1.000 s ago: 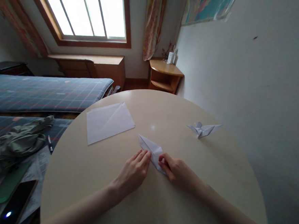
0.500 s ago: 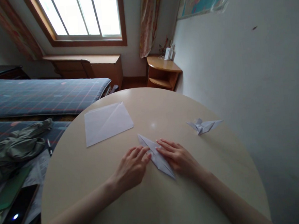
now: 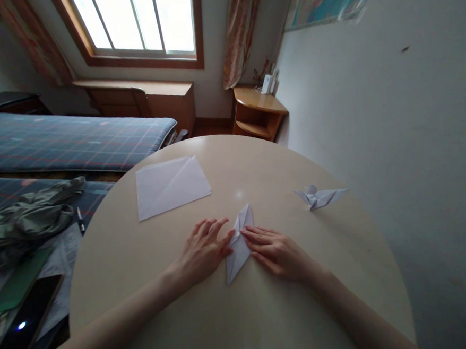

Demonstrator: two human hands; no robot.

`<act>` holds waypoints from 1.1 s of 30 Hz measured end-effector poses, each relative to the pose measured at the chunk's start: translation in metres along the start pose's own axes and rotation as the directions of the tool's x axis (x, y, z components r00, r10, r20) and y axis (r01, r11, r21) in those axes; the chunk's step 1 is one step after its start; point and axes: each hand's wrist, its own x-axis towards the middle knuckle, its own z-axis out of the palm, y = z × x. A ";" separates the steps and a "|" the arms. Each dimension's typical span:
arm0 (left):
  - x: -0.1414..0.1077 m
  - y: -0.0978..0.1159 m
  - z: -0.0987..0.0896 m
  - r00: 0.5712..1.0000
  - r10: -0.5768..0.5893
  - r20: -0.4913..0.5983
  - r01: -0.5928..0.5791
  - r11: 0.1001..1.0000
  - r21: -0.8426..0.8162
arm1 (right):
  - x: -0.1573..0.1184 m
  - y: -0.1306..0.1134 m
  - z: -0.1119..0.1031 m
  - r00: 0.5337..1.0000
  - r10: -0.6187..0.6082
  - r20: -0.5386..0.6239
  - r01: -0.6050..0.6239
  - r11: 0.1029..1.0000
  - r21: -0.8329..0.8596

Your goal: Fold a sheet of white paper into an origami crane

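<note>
A narrow, pointed piece of folded white paper [image 3: 238,254] lies slantwise on the round table between my hands, its far tip leaning right. My left hand [image 3: 206,248] has thumb and index finger closed at its left edge, the other fingers raised and spread. From the right, my right hand [image 3: 276,251] rests its outstretched fingers on the paper's upper part, covering some of it. Further right stands a finished-looking white paper crane [image 3: 318,198] with spread wings, apart from both hands. White paper sheets [image 3: 172,186] lie flat at the far left of the table.
The cream round table [image 3: 255,151] borders the white wall on the right. To the left are a plaid mattress [image 3: 74,137], a crumpled olive cloth [image 3: 29,223], a green folder [image 3: 20,279], a pen [image 3: 80,219] and a dark phone [image 3: 29,316]. A corner shelf [image 3: 260,101] stands beyond.
The folded paper has turned: its far tip pointed left and now points right. Both hands remain at its sides. The view has shifted slightly.
</note>
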 end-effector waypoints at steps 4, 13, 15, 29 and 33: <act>-0.004 0.003 -0.002 0.999 0.031 0.037 -0.029 0.997 -0.070 | 0.000 0.002 0.000 1.000 0.018 -0.021 -0.018 0.999 0.033; -0.001 0.012 0.000 0.974 0.129 -0.189 -0.156 0.978 -0.135 | 0.001 -0.004 -0.001 0.999 0.013 -0.051 -0.015 1.000 -0.023; -0.002 0.013 0.003 0.955 0.169 -0.243 -0.203 0.972 -0.120 | 0.001 -0.008 -0.002 0.998 -0.001 -0.061 -0.002 0.999 -0.052; 0.001 -0.001 0.008 0.949 0.288 -0.127 -0.307 0.936 -0.174 | -0.001 0.001 0.008 0.961 -0.066 -0.268 0.046 0.996 -0.083; 0.002 -0.004 0.006 0.952 0.280 -0.124 -0.303 0.921 -0.245 | 0.001 -0.003 0.012 0.942 -0.097 -0.323 0.049 0.987 -0.154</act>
